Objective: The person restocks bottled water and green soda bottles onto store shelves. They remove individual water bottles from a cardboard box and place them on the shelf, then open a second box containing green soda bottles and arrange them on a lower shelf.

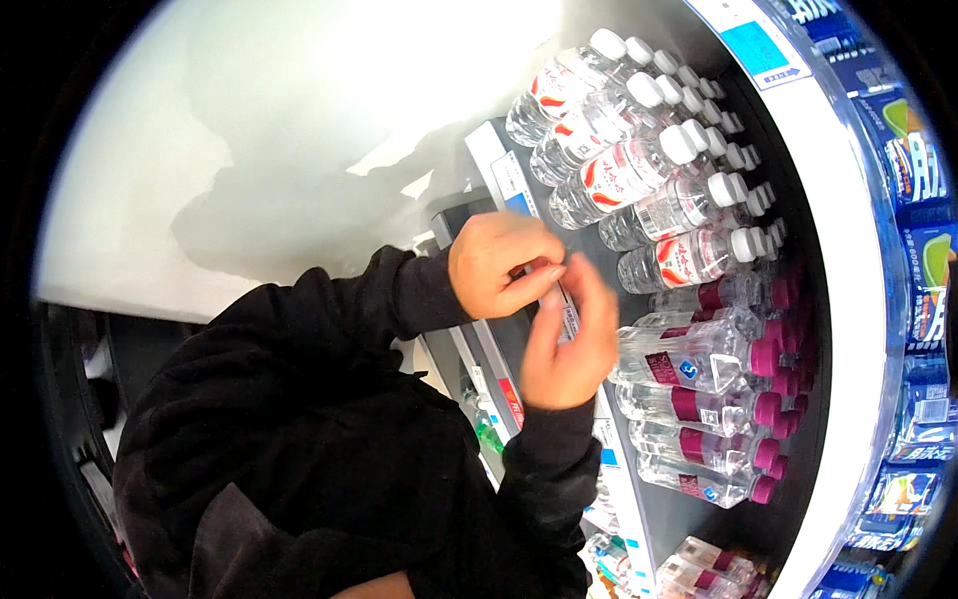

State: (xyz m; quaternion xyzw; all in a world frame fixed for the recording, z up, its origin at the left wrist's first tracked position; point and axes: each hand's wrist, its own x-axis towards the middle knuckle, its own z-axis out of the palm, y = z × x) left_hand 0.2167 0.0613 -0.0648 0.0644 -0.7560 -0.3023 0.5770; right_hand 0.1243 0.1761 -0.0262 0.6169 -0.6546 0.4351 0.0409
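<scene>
The view is turned on its side, with bottle caps pointing to the picture's right. My left hand [503,263] is curled, its thumb and forefinger brought together. Against its fingertips are the bent fingers of my right hand [572,337], which is slightly blurred. Whether anything small is held between them cannot be made out. Both hands are in front of a shelf edge with price labels [512,181]. Just beyond stand clear water bottles with white caps and red-and-white labels [608,178]. Beside them are clear bottles with magenta caps and labels [692,367].
A curved white shelf edge [846,224] runs above the bottles, carrying a price tag [760,45]. Blue-wrapped drink packs [924,277] stand on that higher shelf. A white wall panel [299,150] borders the shelving. Lower shelves hold more bottles, including a green one [490,436].
</scene>
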